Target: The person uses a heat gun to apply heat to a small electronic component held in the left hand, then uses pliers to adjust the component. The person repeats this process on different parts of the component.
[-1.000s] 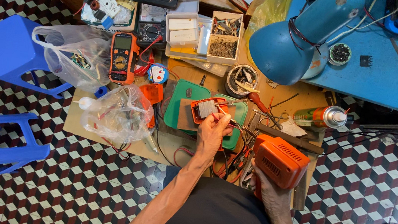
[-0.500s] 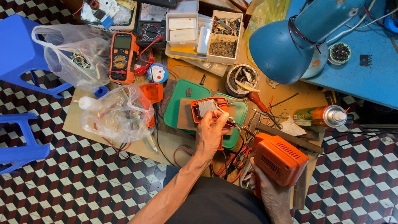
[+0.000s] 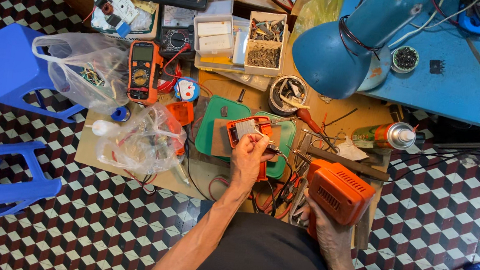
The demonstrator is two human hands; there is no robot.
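orange plastic fills my right hand: it is wrapped around the grip of a chunky orange soldering gun, fingers closed on it, with the nose pointing up and left toward the work. my left hand is curled shut just beyond, pinching the lower edge of a small orange-cased unit whose pale circuit board faces up; it lies on a brown pad over a green tray on the cardboard sheet. the gun's tip sits right by my left fingers and the board's edge, though i cannot tell if it touches metal. red and black wires trail loose below the tray, so i judge the joint work is under way and the case is not yet closed up. to the left lies a clear bag of bits, farther out a bigger clear bag and an orange multimeter. past the tray stand a round tin of odds, a spray can on its side, and small parts boxes. the blue lamp hangs over the top, with a blue workbench behind it. blue stools stand on the checked floor at my left.
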